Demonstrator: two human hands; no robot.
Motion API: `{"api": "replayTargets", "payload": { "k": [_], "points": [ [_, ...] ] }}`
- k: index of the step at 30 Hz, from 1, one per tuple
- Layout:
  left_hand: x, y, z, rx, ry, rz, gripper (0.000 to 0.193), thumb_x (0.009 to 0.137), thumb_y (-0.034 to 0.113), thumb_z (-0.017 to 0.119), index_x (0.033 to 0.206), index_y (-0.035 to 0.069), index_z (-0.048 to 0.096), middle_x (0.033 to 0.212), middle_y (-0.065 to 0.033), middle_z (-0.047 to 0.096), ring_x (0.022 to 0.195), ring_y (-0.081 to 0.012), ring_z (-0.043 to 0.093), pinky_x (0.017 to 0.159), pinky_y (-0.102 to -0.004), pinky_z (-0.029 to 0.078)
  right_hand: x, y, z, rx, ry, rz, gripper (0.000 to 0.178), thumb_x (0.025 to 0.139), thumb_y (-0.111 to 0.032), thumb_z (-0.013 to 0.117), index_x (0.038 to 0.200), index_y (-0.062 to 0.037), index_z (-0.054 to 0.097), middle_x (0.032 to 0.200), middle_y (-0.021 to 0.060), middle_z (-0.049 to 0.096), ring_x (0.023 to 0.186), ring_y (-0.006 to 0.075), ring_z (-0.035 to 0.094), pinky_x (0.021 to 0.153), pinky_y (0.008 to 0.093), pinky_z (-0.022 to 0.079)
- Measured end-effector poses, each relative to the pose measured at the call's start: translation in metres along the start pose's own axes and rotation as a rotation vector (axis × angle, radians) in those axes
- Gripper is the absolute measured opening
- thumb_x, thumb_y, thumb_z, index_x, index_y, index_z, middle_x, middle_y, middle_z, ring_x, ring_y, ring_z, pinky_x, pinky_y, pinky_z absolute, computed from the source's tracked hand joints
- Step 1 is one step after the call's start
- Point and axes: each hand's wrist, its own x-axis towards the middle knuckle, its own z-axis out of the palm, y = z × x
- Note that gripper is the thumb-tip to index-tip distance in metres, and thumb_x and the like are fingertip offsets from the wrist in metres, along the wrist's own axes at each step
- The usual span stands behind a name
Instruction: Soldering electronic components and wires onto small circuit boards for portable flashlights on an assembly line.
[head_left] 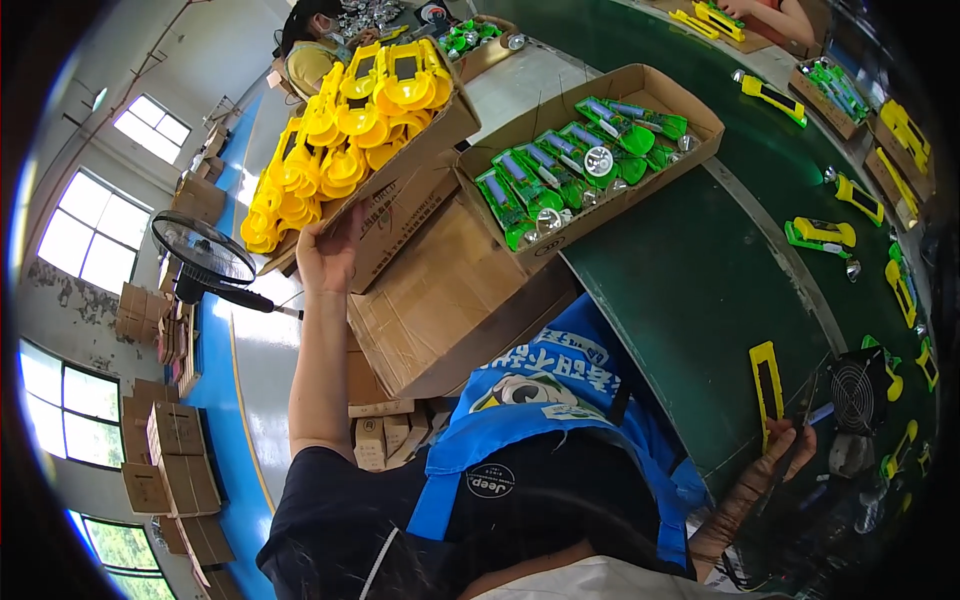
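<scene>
At the upper left, my left hand [330,255] grips the lower edge of a tilted cardboard box [425,140]. Yellow plastic lamp housings [345,130] are heaped in it. My right hand [787,452] is low on the right, its fingers closed at the lower end of a yellow rectangular plastic frame [767,385] over the green table. Close by that hand is a small black round-grilled fan [858,392]. Ahead of me, an open cardboard tray [640,185] holds green lamp assemblies [570,160] with blue-violet cells and silver reflectors.
The tray and box rest by a large brown carton [440,290]. Yellow-green lamps [820,235] lie along the dark green conveyor [740,150] at right. A black standing fan [205,255] is at left. Co-workers [310,60] sit at the far side; stacked cartons [180,440] line the wall.
</scene>
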Motion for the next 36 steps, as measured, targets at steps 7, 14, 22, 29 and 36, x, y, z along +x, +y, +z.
{"api": "replayTargets", "payload": {
  "k": [7,14,22,29,36],
  "points": [
    [0.142,-0.100,0.060,-0.145,-0.067,-0.088,0.058,0.077,0.002,0.041,0.135,-0.006,0.033,0.134,-0.0274,0.042,0.123,-0.0461,0.044,0.105,-0.0565,0.038,0.009,0.009,-0.019,-0.140,-0.105,-0.028,0.030,0.097,-0.016,0.049,0.124,-0.0038,0.041,0.093,0.0107,0.057,0.079,0.0174,0.058,0.081,0.0329,0.047],
    [0.220,-0.210,0.088,-0.164,0.108,-0.179,0.045,0.077,0.000,0.039,0.121,-0.009,0.041,0.129,-0.0279,0.044,0.118,-0.0461,0.046,0.103,-0.0590,0.038,0.004,-0.008,-0.005,-0.245,0.077,0.102,0.032,0.099,-0.022,0.045,0.123,-0.0024,0.040,0.091,0.0110,0.056,0.081,0.0177,0.056,0.081,0.0332,0.045],
    [0.252,-0.236,0.084,-0.165,0.364,-0.386,0.029,0.083,0.001,0.041,0.111,-0.005,0.043,0.126,-0.0246,0.045,0.118,-0.0419,0.045,0.099,-0.0634,0.040,0.005,-0.015,0.000,-0.322,0.055,0.048,0.036,0.098,-0.029,0.046,0.124,-0.0044,0.039,0.091,0.0113,0.057,0.082,0.0199,0.057,0.084,0.0359,0.045],
    [0.215,-0.243,0.113,0.024,0.493,-0.265,0.033,0.095,0.018,0.043,0.124,0.004,0.043,0.136,-0.0187,0.043,0.125,-0.0378,0.042,0.102,-0.0642,0.033,0.005,-0.006,-0.006,-0.264,0.081,0.019,0.036,0.098,-0.028,0.046,0.125,-0.0059,0.040,0.092,0.0112,0.058,0.082,0.0206,0.057,0.086,0.0364,0.044],
    [0.185,-0.221,0.111,-0.012,0.405,-0.559,0.060,0.094,0.032,0.052,0.141,0.005,0.024,0.143,-0.0226,0.031,0.131,-0.0356,0.035,0.110,-0.0503,0.029,0.001,-0.026,0.000,-0.253,0.070,0.027,0.035,0.098,-0.027,0.047,0.124,-0.0043,0.040,0.094,0.0123,0.059,0.082,0.0208,0.060,0.083,0.0352,0.045]
  ]
}}
